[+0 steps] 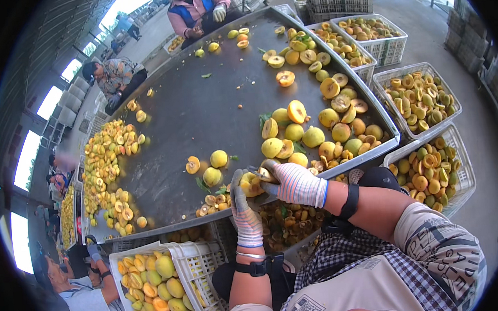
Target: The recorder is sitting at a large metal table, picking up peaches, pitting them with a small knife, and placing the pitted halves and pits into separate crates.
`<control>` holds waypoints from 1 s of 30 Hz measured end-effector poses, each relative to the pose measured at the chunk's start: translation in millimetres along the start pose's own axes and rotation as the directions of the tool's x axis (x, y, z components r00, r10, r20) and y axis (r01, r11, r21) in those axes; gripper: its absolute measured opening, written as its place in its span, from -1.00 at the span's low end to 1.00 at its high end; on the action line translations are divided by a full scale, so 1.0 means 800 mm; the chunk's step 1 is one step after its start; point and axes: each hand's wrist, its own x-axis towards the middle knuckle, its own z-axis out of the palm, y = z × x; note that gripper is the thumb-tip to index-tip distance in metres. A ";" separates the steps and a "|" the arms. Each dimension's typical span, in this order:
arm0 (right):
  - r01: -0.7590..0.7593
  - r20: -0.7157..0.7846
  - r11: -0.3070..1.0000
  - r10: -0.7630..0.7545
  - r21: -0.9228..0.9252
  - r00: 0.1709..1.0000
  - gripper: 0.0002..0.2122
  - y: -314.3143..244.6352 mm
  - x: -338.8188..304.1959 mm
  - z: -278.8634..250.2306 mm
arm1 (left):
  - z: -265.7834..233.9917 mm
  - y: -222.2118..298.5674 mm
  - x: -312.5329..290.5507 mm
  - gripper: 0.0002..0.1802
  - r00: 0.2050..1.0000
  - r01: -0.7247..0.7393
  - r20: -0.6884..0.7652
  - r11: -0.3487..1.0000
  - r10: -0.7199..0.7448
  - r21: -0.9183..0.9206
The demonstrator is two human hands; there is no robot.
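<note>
"Fruit (251, 185) first: where is it held?"

"Above the near edge of the bench (174, 125). It is cupped by the left hand (245, 212), whose gloved fingers are curled against its skin."

"And the right hand (300, 184)?"

"Its fingers are bunched together at the right of the fruit. A small tool (264, 175) seems to be pinched there, though too little of it is shown to be sure."

"How is the fruit likely to handle?"

"Light, probably, firm outside but easily bruised. Any cut flesh should be treated as wet and slippery, so hold is best taken on the skin, around the widest part, with only modest pressure applied."

"What is set nearby?"

"Cut halves (297, 112) are strewn across the bench beyond the hands, and a white crate (197, 265) is filled with yellow fruit at the lower left."
</note>
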 end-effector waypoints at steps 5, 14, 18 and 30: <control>0.013 -0.001 0.993 -0.013 -0.115 1.000 -0.60 -0.005 -0.009 0.005 | 0.004 0.006 -0.001 -0.51 0.994 0.089 -0.050 0.983 -0.099 -0.162; 0.034 -0.004 0.999 -0.033 0.018 0.999 -0.54 -0.013 -0.016 0.013 | 0.003 0.005 0.002 -0.66 0.995 0.021 -0.092 1.000 -0.022 -0.008; -0.034 0.071 0.991 0.025 0.127 0.997 -0.53 -0.013 -0.011 0.005 | 0.001 0.003 0.002 -0.65 0.999 0.023 -0.045 1.000 -0.022 0.002; 0.060 -0.009 0.966 -0.060 0.252 0.998 -0.41 0.006 -0.032 0.021 | -0.001 0.009 -0.016 -0.57 0.985 0.043 0.170 0.999 -0.043 0.003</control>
